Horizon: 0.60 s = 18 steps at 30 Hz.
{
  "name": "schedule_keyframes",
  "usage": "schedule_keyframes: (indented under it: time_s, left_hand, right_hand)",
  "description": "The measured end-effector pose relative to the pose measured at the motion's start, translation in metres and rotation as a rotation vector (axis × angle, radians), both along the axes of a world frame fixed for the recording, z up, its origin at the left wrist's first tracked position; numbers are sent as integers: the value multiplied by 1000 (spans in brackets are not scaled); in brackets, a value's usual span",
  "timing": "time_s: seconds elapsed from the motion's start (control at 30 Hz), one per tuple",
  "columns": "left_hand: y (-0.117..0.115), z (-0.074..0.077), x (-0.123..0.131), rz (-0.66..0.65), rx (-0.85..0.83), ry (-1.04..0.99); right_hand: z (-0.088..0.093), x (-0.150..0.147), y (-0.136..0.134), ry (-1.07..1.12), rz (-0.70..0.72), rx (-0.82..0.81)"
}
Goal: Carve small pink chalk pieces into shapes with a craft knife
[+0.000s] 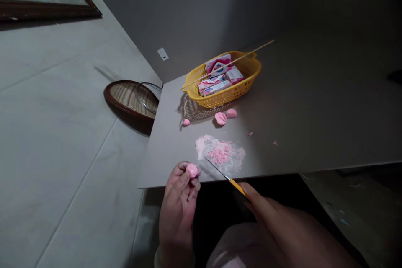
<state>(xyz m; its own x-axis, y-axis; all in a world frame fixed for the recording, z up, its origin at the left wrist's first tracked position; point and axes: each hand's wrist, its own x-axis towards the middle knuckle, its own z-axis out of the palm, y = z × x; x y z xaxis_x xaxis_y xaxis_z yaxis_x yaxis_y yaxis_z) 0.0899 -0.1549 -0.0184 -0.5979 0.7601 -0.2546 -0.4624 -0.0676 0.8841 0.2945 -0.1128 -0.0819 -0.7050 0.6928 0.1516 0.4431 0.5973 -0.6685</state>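
My left hand (180, 194) is closed, with its fingertips pinching a small rounded piece of pink soap (191, 170) at the table's front edge. In my right hand (262, 205) is a thin knife (238, 186) with a yellow handle. Its narrow blade points up and left, apart from the soap and over a patch of pink shavings and pale powder (220, 155). Beyond the shavings lie two larger pink chunks (220, 118) side by side. A smaller pink lump (186, 122) sits to their left, joined to or touching a pale string.
A yellow plastic basket (220, 101) holds several pink and white boxes (216, 88), with a long thin stick (257, 47) across its rim. The grey table (169, 146) ends at a wall with a socket (163, 54). A wood-rimmed woven seat (125, 92) stands left.
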Motion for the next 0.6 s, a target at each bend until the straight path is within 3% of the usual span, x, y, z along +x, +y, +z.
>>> schedule_keyframes:
  time_s: [0.27,0.6]
  left_hand:
    - [0,-2,-11,-44,43,-357]
    - [-8,-3,-7,-22,-8,-147]
  right_hand:
    - [-8,3,1,62,23,-90]
    - [1,2,2,94,7,-17]
